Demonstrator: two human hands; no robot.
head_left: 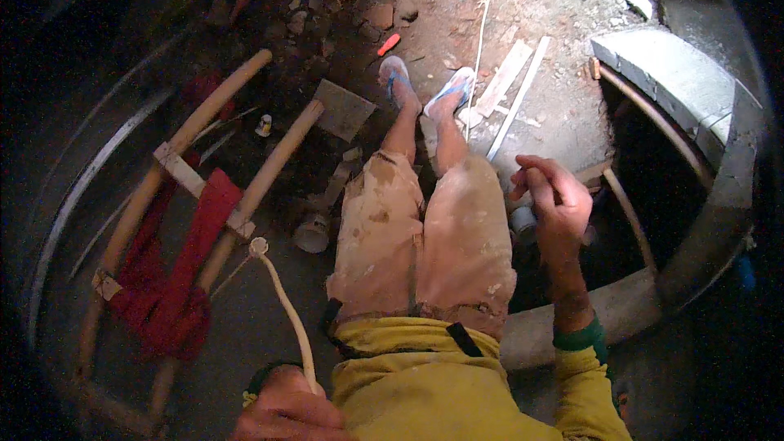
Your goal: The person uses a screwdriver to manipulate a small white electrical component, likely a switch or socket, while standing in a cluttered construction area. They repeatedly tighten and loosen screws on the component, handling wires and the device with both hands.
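While the left hand (286,412) fists a pale rope (286,310) running taut toward the wooden ladder (204,171), likely steadying it. Right hand (555,196), fingers curled, pinches something small over the concrete ring (678,82); what, cannot tell.

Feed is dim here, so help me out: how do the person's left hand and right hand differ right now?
The left hand sits low at the picture's bottom edge, closed around a pale curved stick; the right hand is raised higher, beside the round concrete ring, fingers curled with no held thing plainly visible. The left hand is beside the wooden ladder; the right is over the dark opening. Both come out of yellow sleeves with green cuffs.
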